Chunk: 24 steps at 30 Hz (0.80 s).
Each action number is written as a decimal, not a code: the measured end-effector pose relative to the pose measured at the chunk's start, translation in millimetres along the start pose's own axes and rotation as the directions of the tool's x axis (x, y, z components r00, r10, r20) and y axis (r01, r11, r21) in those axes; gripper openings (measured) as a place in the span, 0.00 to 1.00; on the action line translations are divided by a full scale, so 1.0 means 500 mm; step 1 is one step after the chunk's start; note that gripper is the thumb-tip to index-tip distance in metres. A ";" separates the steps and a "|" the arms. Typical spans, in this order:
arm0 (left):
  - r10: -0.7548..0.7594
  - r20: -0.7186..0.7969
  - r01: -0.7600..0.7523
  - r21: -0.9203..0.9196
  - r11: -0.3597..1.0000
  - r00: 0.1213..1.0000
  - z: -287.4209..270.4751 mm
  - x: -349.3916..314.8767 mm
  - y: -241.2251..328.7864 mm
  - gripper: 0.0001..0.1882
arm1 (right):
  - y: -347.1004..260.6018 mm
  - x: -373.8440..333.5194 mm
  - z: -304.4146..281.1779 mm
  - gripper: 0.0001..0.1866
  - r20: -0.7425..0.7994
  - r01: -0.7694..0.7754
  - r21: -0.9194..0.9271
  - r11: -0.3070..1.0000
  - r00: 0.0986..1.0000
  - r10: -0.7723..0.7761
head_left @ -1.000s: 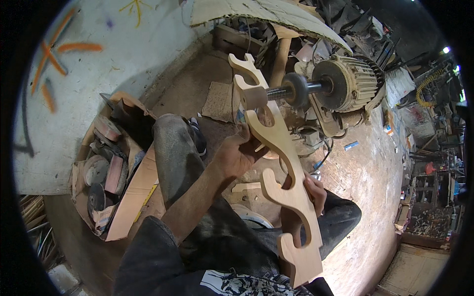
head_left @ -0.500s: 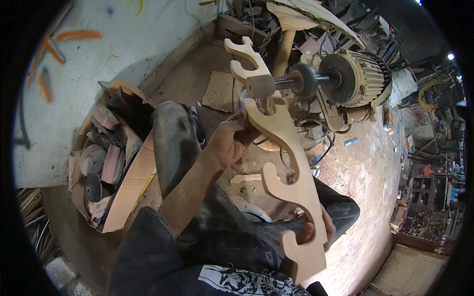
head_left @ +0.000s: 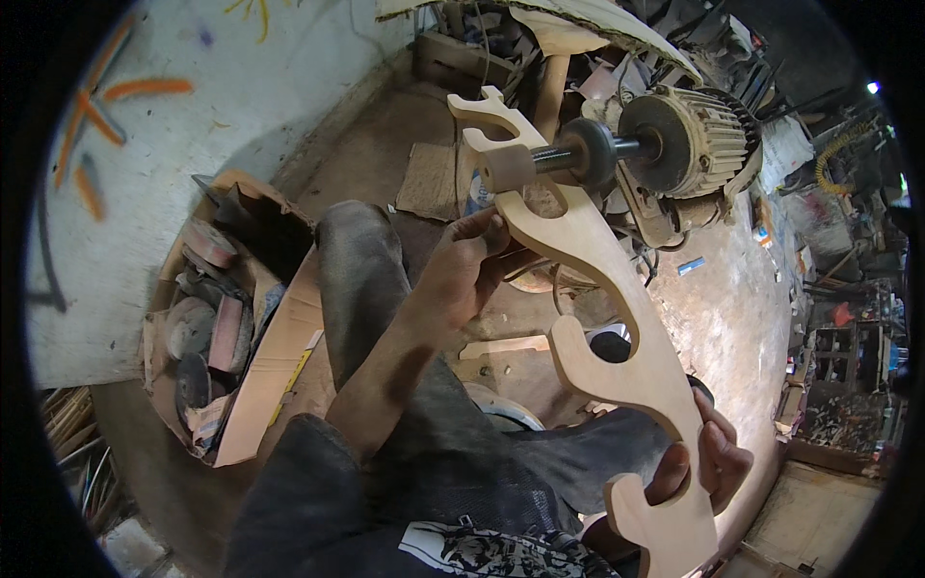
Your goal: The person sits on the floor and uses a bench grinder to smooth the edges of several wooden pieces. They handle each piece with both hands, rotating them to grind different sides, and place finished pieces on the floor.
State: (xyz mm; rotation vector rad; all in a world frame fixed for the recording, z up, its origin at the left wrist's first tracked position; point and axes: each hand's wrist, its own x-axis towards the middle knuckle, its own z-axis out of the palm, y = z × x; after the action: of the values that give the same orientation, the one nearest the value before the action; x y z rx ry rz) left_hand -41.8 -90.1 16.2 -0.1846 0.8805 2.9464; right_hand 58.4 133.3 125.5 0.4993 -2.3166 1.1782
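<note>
A long pale wooden board (head_left: 631, 318) with rounded notches along its edge slants from the upper middle to the lower right. My left hand (head_left: 467, 265) pinches its notched edge near the upper part. Lower down, my right hand (head_left: 708, 462) grips the board, with the thumb through a notch and the fingers around the straight edge. Close to the board's upper end, a small brown sanding drum (head_left: 507, 169) sits on a threaded shaft and overlaps a notch. That shaft runs through a black round hub (head_left: 590, 154) to an electric motor (head_left: 689, 140) with a ribbed, dusty housing.
To the left stands a torn cardboard box (head_left: 270, 376) holding sanding discs and abrasive blocks. A painted wall (head_left: 231, 87) rises behind it. A cardboard piece (head_left: 434, 181) and a wood offcut (head_left: 503, 347) lie on the floor. Cluttered shelves (head_left: 848, 385) stand at the far right.
The board's lower end has swung to the right, and my right hand has moved right with it. My left hand has shifted slightly right, still on the upper part.
</note>
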 end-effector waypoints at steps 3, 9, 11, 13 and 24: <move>0.009 -0.004 -0.009 0.021 1.000 1.000 0.001 0.005 0.001 0.16 | 0.001 0.018 -0.010 0.14 0.063 0.029 0.001 1.000 0.998 -0.029; 0.045 -0.056 -0.044 0.022 0.999 0.997 -0.019 0.029 0.009 0.16 | 0.030 0.055 0.019 0.16 0.069 0.154 -0.007 0.988 0.986 -0.153; 0.055 -0.051 -0.054 0.017 0.998 0.997 -0.029 0.042 0.017 0.16 | 0.039 0.067 0.037 0.16 0.038 0.153 0.029 0.988 0.987 -0.154; 0.055 -0.048 -0.052 0.056 0.997 0.997 -0.039 0.054 0.022 0.17 | 0.040 0.076 0.055 0.16 0.053 0.121 0.035 0.992 0.991 -0.123; 0.090 -0.010 -0.089 0.091 0.992 0.996 -0.089 0.077 0.041 0.18 | 0.029 0.086 0.097 0.17 0.097 0.035 0.029 0.999 0.995 -0.038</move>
State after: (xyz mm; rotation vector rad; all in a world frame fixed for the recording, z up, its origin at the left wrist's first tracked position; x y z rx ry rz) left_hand -77.8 -130.7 -14.6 -0.1649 1.0483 2.9821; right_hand 3.5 97.2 116.3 0.6192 -2.3656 1.1946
